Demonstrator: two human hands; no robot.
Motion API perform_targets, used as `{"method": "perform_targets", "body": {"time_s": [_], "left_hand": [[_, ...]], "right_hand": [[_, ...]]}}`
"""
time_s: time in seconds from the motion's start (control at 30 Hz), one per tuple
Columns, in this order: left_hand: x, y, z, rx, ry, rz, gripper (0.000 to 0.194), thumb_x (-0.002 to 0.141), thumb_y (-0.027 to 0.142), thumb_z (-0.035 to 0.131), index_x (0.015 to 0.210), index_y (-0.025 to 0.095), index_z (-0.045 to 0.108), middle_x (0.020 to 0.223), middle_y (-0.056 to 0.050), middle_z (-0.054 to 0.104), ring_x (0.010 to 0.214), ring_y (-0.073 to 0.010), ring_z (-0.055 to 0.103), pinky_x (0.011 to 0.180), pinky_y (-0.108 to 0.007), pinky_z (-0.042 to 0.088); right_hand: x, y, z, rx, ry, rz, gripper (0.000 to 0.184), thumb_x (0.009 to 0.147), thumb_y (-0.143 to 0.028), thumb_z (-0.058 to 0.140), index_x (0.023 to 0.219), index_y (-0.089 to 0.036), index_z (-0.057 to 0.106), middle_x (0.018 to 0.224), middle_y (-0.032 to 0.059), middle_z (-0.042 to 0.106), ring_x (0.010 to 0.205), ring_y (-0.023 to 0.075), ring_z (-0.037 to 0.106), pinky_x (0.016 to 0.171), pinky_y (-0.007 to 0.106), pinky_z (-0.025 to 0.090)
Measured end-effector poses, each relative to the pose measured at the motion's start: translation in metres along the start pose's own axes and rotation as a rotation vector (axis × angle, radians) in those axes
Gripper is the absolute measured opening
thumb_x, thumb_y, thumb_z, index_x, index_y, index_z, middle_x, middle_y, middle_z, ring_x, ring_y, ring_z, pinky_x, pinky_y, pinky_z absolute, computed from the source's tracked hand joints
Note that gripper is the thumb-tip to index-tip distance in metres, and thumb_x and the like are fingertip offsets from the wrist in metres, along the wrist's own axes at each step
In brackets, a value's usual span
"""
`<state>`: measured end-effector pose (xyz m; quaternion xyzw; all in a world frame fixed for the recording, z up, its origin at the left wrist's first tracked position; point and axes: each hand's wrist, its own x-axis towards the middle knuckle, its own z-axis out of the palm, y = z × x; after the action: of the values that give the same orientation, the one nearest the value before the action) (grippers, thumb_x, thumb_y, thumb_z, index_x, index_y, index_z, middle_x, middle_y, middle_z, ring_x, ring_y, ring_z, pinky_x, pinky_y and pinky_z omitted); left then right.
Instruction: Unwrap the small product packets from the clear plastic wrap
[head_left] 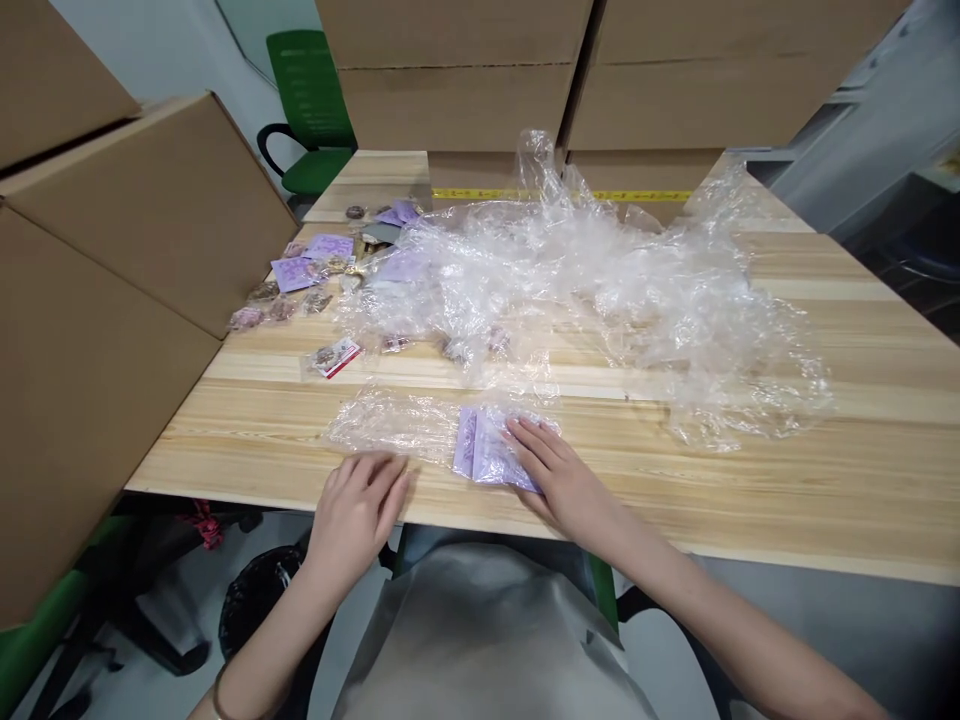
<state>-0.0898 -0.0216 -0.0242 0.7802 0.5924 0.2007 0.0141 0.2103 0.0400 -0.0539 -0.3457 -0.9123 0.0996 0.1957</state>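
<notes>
Two overlapping purple packets (pixel 491 450) lie near the table's front edge, inside or under a clear plastic bag (pixel 397 425) that stretches out to their left. My right hand (pixel 559 480) has its fingers over the right side of the packets and its thumb at their lower edge. At the near edge of the bag's left part, my left hand (pixel 364 505) rests loosely bent, thumb apart from the fingers, with nothing visible in it. A small bagged item with a red-and-white card (pixel 341 357) lies beyond the left hand.
A big heap of crumpled clear plastic bags (pixel 600 275) covers the table's (pixel 862 430) middle and back. More purple packets (pixel 296 273) and small bagged items (pixel 247 317) lie at the back left. Large cardboard boxes (pixel 150 230) stand left and behind. A black bin (pixel 259 595) sits below.
</notes>
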Motion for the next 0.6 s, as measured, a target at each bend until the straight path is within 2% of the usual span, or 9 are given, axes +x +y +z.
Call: {"method": "perform_targets", "body": {"time_s": [0.07, 0.13, 0.23, 0.33, 0.4, 0.5, 0.53, 0.6], "left_hand": [[0.001, -0.002, 0.007, 0.087, -0.031, -0.07, 0.036, 0.099, 0.041, 0.049, 0.121, 0.016, 0.064, 0.121, -0.017, 0.064, 0.118, -0.0373, 0.054, 0.097, -0.053, 0.044], [0.006, -0.001, 0.012, 0.065, -0.064, -0.133, 0.045, 0.098, 0.05, 0.046, 0.116, 0.012, 0.063, 0.118, -0.02, 0.064, 0.12, -0.0406, 0.052, 0.102, -0.059, 0.04], [0.022, 0.008, 0.014, -0.16, -0.104, -0.224, 0.044, 0.099, 0.054, 0.043, 0.107, 0.015, 0.061, 0.103, -0.015, 0.067, 0.107, -0.0338, 0.061, 0.098, -0.053, 0.047], [0.042, 0.029, 0.017, -0.428, -0.1, -0.232, 0.037, 0.102, 0.046, 0.04, 0.118, 0.018, 0.058, 0.11, -0.011, 0.069, 0.106, -0.0264, 0.065, 0.094, -0.042, 0.052], [0.054, 0.047, 0.024, -0.512, -0.099, -0.115, 0.036, 0.105, 0.036, 0.034, 0.131, 0.019, 0.053, 0.129, -0.012, 0.065, 0.12, -0.0241, 0.062, 0.101, -0.04, 0.05], [0.067, 0.071, 0.039, -0.467, -0.175, 0.217, 0.045, 0.104, 0.019, 0.029, 0.148, 0.019, 0.039, 0.154, -0.012, 0.045, 0.145, -0.0223, 0.039, 0.118, -0.043, 0.036], [0.069, 0.077, 0.043, -0.423, -0.211, 0.313, 0.049, 0.103, 0.015, 0.029, 0.151, 0.019, 0.036, 0.157, -0.012, 0.041, 0.149, -0.0224, 0.032, 0.121, -0.045, 0.031], [0.071, 0.083, 0.048, -0.333, -0.274, 0.42, 0.05, 0.102, 0.014, 0.03, 0.152, 0.02, 0.034, 0.158, -0.011, 0.039, 0.151, -0.0232, 0.026, 0.123, -0.049, 0.025]], "right_hand": [[0.0, 0.0, 0.0, 0.001, 0.003, -0.001, 0.06, 0.095, -0.022, 0.054, 0.153, -0.014, 0.037, 0.154, 0.0163, 0.044, 0.147, 0.0307, 0.034, 0.117, 0.057, 0.036], [0.0, -0.001, -0.001, 0.01, 0.008, 0.001, 0.061, 0.095, -0.022, 0.053, 0.154, -0.016, 0.035, 0.154, 0.0151, 0.043, 0.147, 0.0297, 0.033, 0.117, 0.057, 0.036], [0.001, -0.002, -0.005, 0.02, 0.017, 0.003, 0.061, 0.095, -0.023, 0.053, 0.153, -0.017, 0.036, 0.154, 0.014, 0.044, 0.147, 0.029, 0.033, 0.118, 0.057, 0.034], [0.002, -0.003, -0.007, 0.019, 0.021, 0.002, 0.059, 0.095, -0.024, 0.052, 0.151, -0.016, 0.04, 0.153, 0.0142, 0.045, 0.146, 0.029, 0.035, 0.118, 0.056, 0.035], [0.001, -0.004, -0.006, 0.011, 0.02, -0.002, 0.054, 0.094, -0.024, 0.052, 0.147, -0.014, 0.046, 0.151, 0.0154, 0.048, 0.144, 0.0307, 0.038, 0.117, 0.056, 0.036], [-0.001, -0.007, -0.003, -0.004, -0.006, 0.06, 0.04, 0.094, -0.025, 0.053, 0.132, -0.013, 0.06, 0.14, 0.0179, 0.059, 0.138, 0.0345, 0.047, 0.11, 0.055, 0.044], [-0.003, -0.008, -0.002, -0.012, -0.017, 0.099, 0.037, 0.094, -0.025, 0.053, 0.127, -0.013, 0.063, 0.136, 0.0192, 0.061, 0.135, 0.0358, 0.051, 0.107, 0.054, 0.047], [-0.005, -0.01, -0.005, -0.014, -0.058, 0.176, 0.033, 0.093, -0.024, 0.052, 0.121, -0.012, 0.066, 0.13, 0.0218, 0.064, 0.126, 0.0373, 0.058, 0.1, 0.051, 0.051]]}}
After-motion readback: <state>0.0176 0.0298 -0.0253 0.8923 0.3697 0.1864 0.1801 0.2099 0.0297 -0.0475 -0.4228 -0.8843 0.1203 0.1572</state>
